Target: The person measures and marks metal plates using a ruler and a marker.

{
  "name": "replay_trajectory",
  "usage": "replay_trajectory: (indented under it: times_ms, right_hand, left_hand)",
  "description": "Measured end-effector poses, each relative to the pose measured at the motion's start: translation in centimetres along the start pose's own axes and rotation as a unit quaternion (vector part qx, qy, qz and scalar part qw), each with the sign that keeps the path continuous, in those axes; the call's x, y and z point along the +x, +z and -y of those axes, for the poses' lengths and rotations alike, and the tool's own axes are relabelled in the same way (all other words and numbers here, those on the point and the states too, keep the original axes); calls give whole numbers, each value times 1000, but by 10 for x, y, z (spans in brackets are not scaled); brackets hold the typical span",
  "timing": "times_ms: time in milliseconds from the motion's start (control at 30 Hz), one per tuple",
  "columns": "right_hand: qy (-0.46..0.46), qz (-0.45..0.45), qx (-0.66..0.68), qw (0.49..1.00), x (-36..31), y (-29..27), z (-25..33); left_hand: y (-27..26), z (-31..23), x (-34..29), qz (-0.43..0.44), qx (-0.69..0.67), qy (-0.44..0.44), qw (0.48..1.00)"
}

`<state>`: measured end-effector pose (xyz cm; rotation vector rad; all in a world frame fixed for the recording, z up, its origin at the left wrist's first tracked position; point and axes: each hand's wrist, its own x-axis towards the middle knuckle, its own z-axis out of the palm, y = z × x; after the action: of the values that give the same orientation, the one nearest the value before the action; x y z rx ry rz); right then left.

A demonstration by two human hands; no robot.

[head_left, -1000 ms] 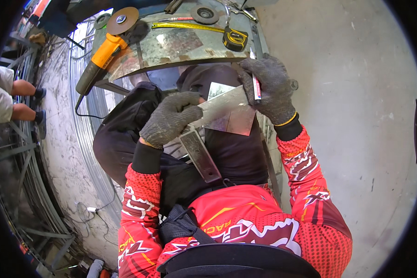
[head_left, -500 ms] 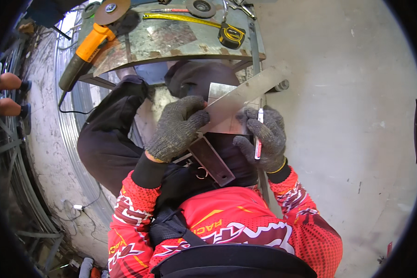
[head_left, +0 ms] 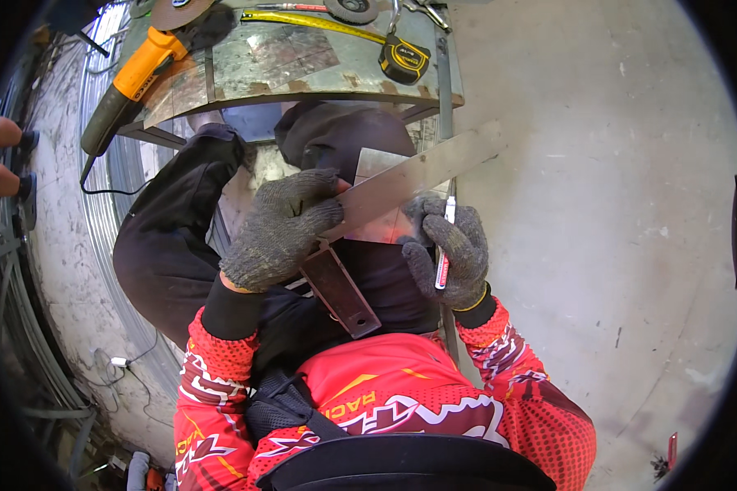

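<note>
My gloved left hand [head_left: 285,225] grips a try square near its corner. Its steel blade [head_left: 422,174] slants up to the right, and its dark stock [head_left: 340,293] points down over my lap. Under the blade lies a square metal plate [head_left: 377,161] with a thin line across its surface, resting about my thigh. My gloved right hand [head_left: 458,254] holds a white paint marker [head_left: 446,244] upright between its fingers, at the plate's right edge. Its fingertips sit close to that edge; whether they pinch the plate is hard to see.
Ahead is a low metal table [head_left: 246,61] bearing an orange angle grinder [head_left: 139,74], a yellow tape measure [head_left: 403,60], a grinding disc [head_left: 351,8] and pliers [head_left: 426,12]. Long metal profiles [head_left: 106,196] lie on the left floor. Another person's legs [head_left: 8,164] show at far left.
The view has shifted slightly, moving the scene left. The try square's blade sits a little differently over the plate. Both hands keep hold of their things.
</note>
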<state>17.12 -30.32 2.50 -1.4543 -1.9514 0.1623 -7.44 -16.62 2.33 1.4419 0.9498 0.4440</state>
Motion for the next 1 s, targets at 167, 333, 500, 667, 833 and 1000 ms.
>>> replay_trajectory:
  times_ms: [167,333,500,667,833,1000]
  right_hand:
    - [18,0,29,999,0,0,-1]
    - [10,5,36,999,2,0,-4]
    - [31,-7,41,999,-3,5,-7]
    - [21,6,44,999,1,2,-5]
    - [28,-6,25,999,-1,5,-6]
    - [44,-16,16,999,-6,8,-7]
  left_hand:
    - [-2,-3,0,24,-42,-52,997]
    - [0,5,0,16,-77,-40,996]
    - [-1,2,-1,9,-42,-48,998]
    - [1,1,-3,-9,-19,-37,999]
    - [-3,-2,-1,36,23,-21,999]
    - [0,15,-1,33,25,11,999]
